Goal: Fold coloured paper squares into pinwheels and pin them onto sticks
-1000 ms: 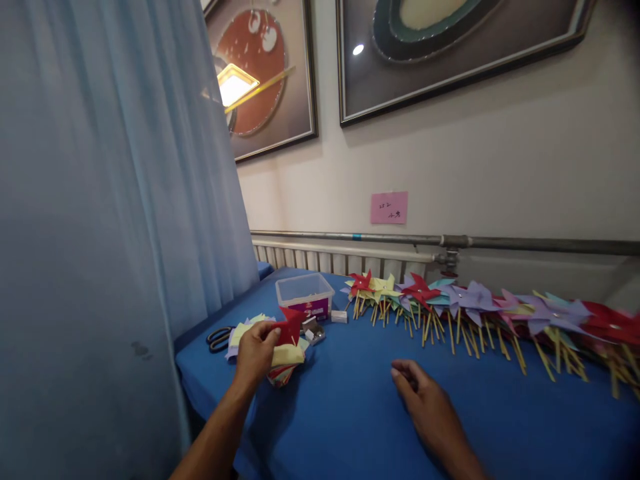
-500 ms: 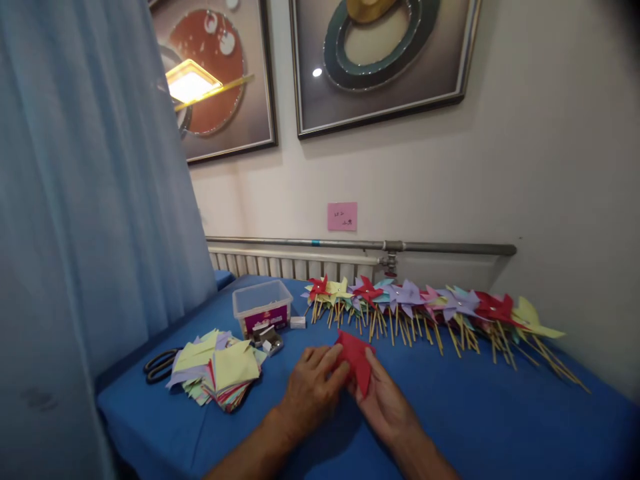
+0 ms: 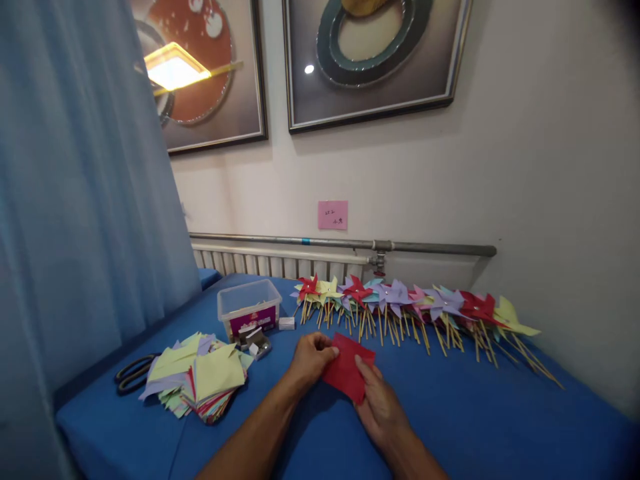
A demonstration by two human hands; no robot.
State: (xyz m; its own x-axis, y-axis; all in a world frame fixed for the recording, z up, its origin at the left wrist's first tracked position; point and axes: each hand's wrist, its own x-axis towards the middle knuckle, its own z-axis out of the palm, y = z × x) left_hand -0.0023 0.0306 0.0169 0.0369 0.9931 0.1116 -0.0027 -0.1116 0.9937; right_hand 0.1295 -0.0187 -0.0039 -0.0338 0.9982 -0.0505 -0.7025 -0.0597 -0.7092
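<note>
A red square of paper (image 3: 345,370) is held up over the blue-covered table, lying nearly flat toward me. My left hand (image 3: 311,363) is closed at its left edge, thumb and fingers pinching near the upper left corner. On the other side my right hand (image 3: 380,403) grips the lower right part, with the thumb on top and the fingers underneath. To the left lies a pile of coloured paper squares (image 3: 217,373), yellow on top. Black scissor handles (image 3: 135,375) poke out beside the pile.
Behind my hands, finished paper pinwheels (image 3: 395,293) on wooden sticks form a long row. A clear plastic box (image 3: 250,300), a small opened container (image 3: 259,343) and a little white box (image 3: 287,323) stand left of them. A blue curtain (image 3: 90,167) hangs at left; a radiator runs along the wall.
The red paper, folded or bent at a point before, now lies opened out as a flatter square. My left hand has drawn back to its left edge. The view has shifted slightly right.
</note>
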